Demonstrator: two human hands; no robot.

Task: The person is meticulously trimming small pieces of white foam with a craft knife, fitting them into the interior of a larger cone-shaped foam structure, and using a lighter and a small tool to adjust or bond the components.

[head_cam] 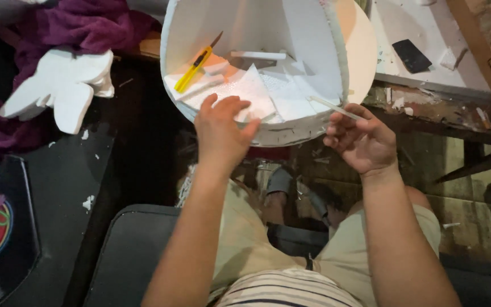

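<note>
A round white foam drum [336, 62] lies on its side in front of me, open end toward me. Inside it lie several white foam offcuts [257, 91] and a yellow utility knife [195, 68]. My left hand [223, 128] reaches to the drum's lower rim, fingers spread and bent over the foam pieces, holding nothing I can see. My right hand [362, 139] is at the rim's lower right, pinching a thin white foam strip [333, 107] between thumb and fingers.
A white foam cut-out shape [63, 85] rests on purple cloth [80, 25] at the left. A dark phone [411, 55] lies on a white board at the upper right. A black seat [137, 250] is under my legs; a sandalled foot [279, 185] is on the floor below.
</note>
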